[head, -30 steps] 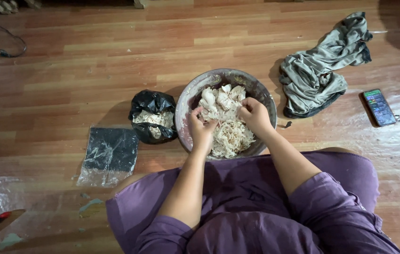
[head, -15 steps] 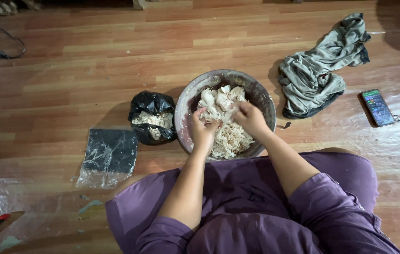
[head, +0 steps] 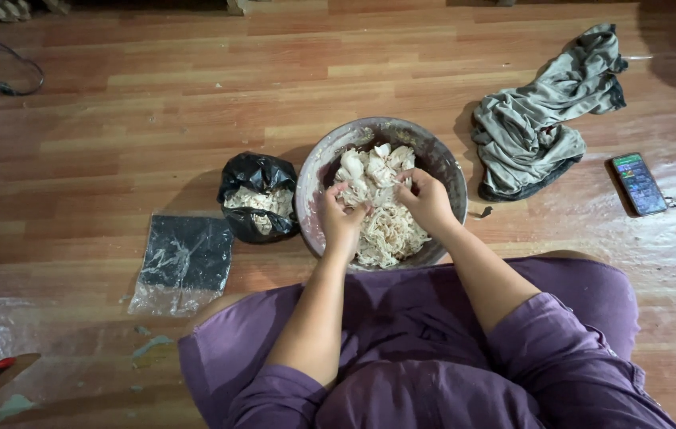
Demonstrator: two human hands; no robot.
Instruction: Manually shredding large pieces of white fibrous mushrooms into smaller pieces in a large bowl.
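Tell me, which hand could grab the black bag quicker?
Probably the left hand: it's in the bowl on the side nearest the black bag. The right hand sits farther across.

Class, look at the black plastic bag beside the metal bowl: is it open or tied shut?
Open. The black plastic bag has its mouth spread wide, showing pale shredded pieces inside, left of the metal bowl.

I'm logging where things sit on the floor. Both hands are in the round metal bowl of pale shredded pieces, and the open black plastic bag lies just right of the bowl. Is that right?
Not quite. In the head view the open black plastic bag lies just left of the round metal bowl, not right. The rest holds: the left hand and right hand are both in the pale shredded pieces.
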